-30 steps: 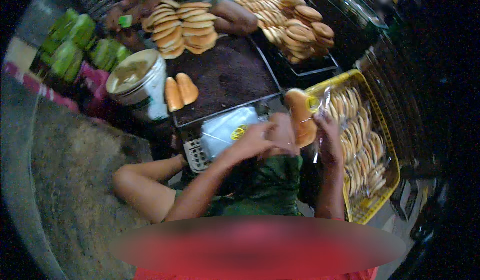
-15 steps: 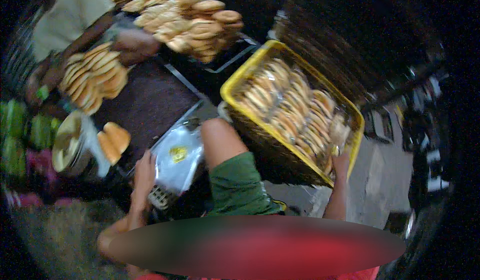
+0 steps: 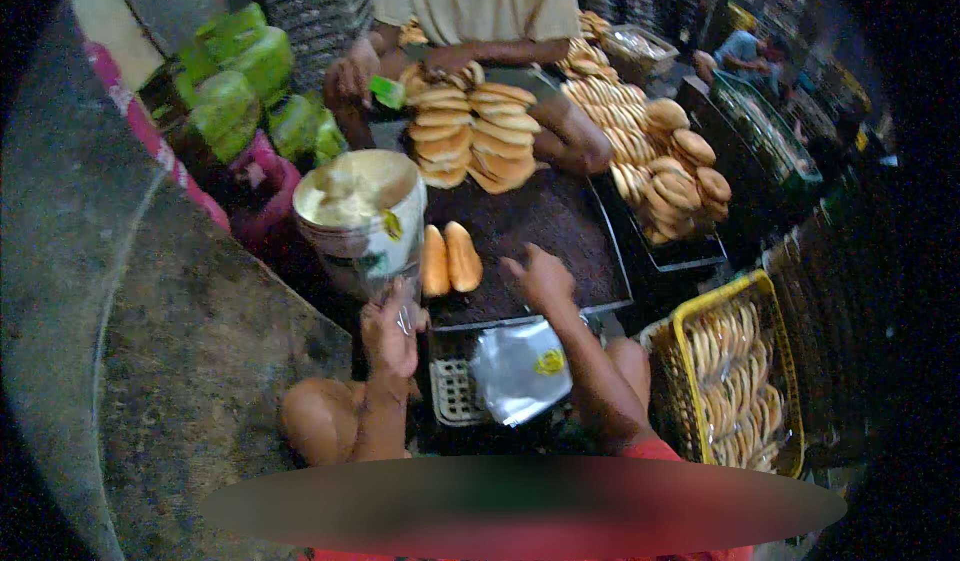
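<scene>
My left hand (image 3: 388, 336) is closed on a clear plastic bag (image 3: 402, 296), held upright before a white bucket (image 3: 350, 246). Through the bag a part of the bucket shows. My right hand (image 3: 546, 279) hovers over the dark tray (image 3: 540, 216), fingers apart and nothing in them. Left of it lie two long golden bun pieces (image 3: 450, 259), side by side on the tray. Below the tray edge, a stack of clear bags with a yellow mark (image 3: 525, 366) rests on a pale plastic basket (image 3: 452, 391). Pale cream-coloured stuff coats the bucket's inside.
Across the tray sits a person in a light shirt (image 3: 480, 1), a green-handled tool (image 3: 387, 92) in one hand, behind rows of split buns (image 3: 470, 136). More buns (image 3: 650, 151) are piled at right. A yellow crate (image 3: 685, 361) holds bagged buns. Green bundles (image 3: 240, 81) stand left.
My view has swung right, so the tray now lies ahead. My right hand has left the yellow crate and come over the tray. My left hand has left the bag stack and holds a bag.
</scene>
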`<action>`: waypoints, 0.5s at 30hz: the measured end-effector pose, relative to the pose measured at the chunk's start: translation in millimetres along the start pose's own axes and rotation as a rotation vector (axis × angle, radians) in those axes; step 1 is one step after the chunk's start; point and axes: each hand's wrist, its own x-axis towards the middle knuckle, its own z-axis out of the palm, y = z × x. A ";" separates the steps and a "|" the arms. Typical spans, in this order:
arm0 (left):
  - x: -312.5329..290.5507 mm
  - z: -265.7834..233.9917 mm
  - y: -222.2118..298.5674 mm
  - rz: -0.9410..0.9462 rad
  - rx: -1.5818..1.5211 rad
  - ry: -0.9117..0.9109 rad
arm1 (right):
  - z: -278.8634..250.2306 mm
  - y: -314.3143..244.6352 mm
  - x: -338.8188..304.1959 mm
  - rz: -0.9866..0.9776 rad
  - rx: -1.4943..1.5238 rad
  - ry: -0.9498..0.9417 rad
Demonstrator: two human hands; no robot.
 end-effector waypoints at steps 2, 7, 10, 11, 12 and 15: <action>0.1 -3.0 1.7 -0.132 -0.215 0.145 | 46.6 -62.1 63.0 0.051 0.021 0.011; 3.2 1.5 9.5 -0.092 0.056 0.091 | 96.5 -78.3 130.8 0.120 0.053 -0.182; 3.5 2.3 11.3 -0.199 -0.030 0.097 | 92.0 -9.3 139.7 0.134 0.326 -0.290; 4.2 2.9 7.9 -0.237 -0.106 0.058 | 87.8 24.4 135.8 0.167 0.341 -0.371; 4.5 1.8 4.1 -0.263 -0.175 0.041 | 86.3 56.5 129.5 0.149 0.387 -0.426; 9.3 4.1 -25.1 -0.288 -0.145 0.010 | 100.5 124.7 99.0 0.360 0.981 -0.496</action>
